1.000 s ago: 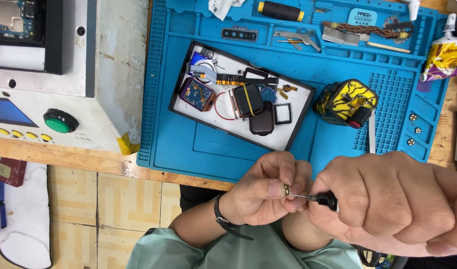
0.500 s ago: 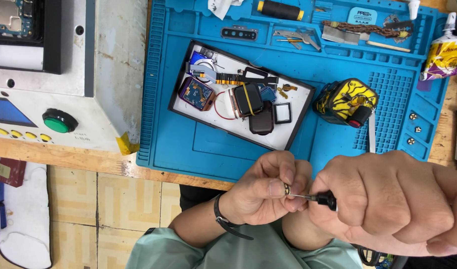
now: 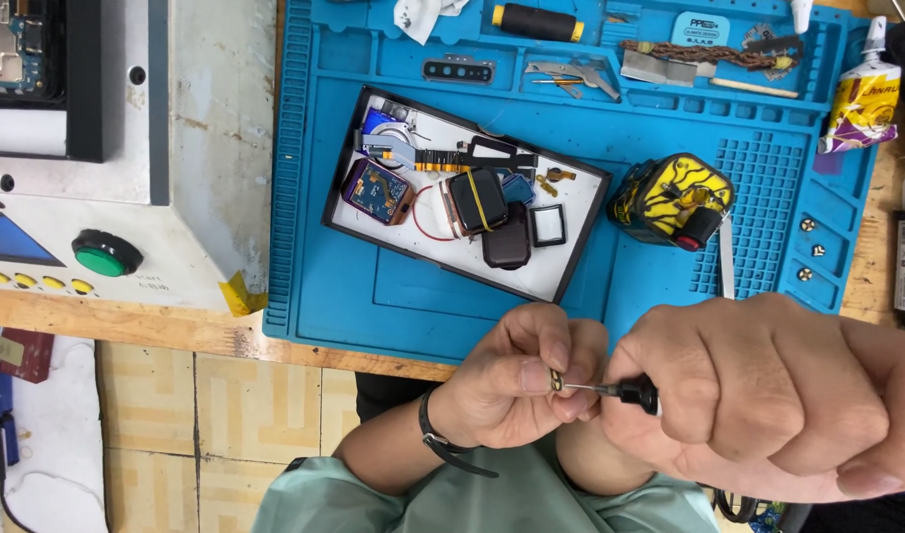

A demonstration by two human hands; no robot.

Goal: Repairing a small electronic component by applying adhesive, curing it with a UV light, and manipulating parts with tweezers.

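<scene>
My left hand (image 3: 507, 380), with a dark band on its wrist, pinches a small brass-coloured part (image 3: 556, 380) between thumb and fingers, just below the bench edge. My right hand (image 3: 768, 395) is closed in a fist around a small screwdriver (image 3: 630, 393) with a black collar. The thin metal tip of the screwdriver touches the brass part. Both hands are held over my lap, in front of the blue work mat (image 3: 324, 276).
On the mat lies a black-rimmed white tray (image 3: 551, 281) with watch parts and small boards. Nearby are a yellow-and-black block (image 3: 670, 197), tweezers (image 3: 571, 74), a glue tube (image 3: 862, 99) and a black spool (image 3: 536, 20). A grey machine (image 3: 196, 148) with a green button (image 3: 105, 255) stands on the left.
</scene>
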